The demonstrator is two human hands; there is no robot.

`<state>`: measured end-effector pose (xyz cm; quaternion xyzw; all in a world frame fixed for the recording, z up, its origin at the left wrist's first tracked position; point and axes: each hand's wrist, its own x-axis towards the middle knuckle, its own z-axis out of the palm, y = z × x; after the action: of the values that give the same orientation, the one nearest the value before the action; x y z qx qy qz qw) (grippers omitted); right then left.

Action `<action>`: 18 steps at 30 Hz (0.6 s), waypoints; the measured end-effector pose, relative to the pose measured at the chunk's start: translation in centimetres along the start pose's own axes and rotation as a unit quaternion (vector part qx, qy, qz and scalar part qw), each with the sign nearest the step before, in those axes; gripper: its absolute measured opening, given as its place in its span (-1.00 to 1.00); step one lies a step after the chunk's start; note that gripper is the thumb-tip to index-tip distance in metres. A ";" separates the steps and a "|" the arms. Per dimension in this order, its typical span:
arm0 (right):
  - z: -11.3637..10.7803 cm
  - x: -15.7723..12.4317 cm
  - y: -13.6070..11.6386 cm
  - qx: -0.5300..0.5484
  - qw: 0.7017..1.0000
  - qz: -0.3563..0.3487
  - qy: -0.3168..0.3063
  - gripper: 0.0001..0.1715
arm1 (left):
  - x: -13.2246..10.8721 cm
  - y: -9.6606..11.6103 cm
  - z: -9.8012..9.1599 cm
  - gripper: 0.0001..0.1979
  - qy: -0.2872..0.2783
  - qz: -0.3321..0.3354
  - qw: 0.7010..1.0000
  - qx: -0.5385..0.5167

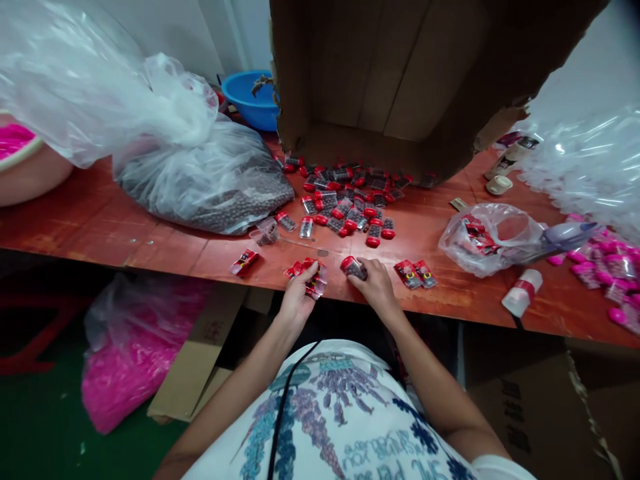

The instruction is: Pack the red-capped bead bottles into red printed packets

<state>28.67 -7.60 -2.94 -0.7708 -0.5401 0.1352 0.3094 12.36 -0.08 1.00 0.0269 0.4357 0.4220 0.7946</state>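
Observation:
My left hand (299, 293) is closed on a small bunch of red packets (306, 273) at the table's front edge. My right hand (373, 283) pinches a small clear container with a red cap (353, 267) just beside it. A pile of similar red-capped containers (350, 203) lies further back, spilling from a tipped cardboard box (400, 80). Two red packets (415, 273) lie to the right of my right hand, and one more packet (244, 262) lies to the left.
A clear bag of dark beads (210, 180) sits left of the pile, a blue bowl (250, 97) behind it. A small bag with red packets (487, 237), a white bottle (520, 293) and pink-capped containers (610, 267) lie right. A pink-filled bag (130, 360) lies underneath.

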 end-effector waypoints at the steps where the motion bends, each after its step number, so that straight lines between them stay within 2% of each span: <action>1: 0.0 -0.5 -0.1 0.046 0.999 0.013 0.000 -0.50 | 0.0 0.0 0.1 -0.86 0.001 0.000 1.000 -0.006; 3: 0.0 -1.5 -0.7 0.156 0.987 0.042 0.013 -0.52 | 0.2 -0.1 0.1 -0.85 0.005 -0.001 1.000 -0.008; 6: -0.1 -2.8 -2.3 0.335 0.940 0.070 0.017 -0.49 | 0.4 -0.3 0.0 -0.86 0.012 -0.005 1.000 -0.004; 8: -0.2 -3.4 -3.5 0.387 0.920 0.062 0.012 -0.48 | 0.5 -0.4 0.0 -0.86 0.013 -0.008 1.000 -0.002; 13: -0.8 -3.6 -4.8 0.281 0.958 -0.005 0.051 -0.53 | 0.4 -1.1 0.0 -0.87 -0.005 0.006 1.000 0.008; 18: -1.0 -3.9 -4.5 0.216 0.975 -0.049 0.007 -0.51 | 0.6 -1.4 -0.3 -0.89 -0.031 0.035 0.998 0.039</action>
<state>24.33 -10.44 0.15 -0.6594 -0.5332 0.2281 0.4783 13.20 -0.64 -0.19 0.0862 0.4261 0.4316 0.7904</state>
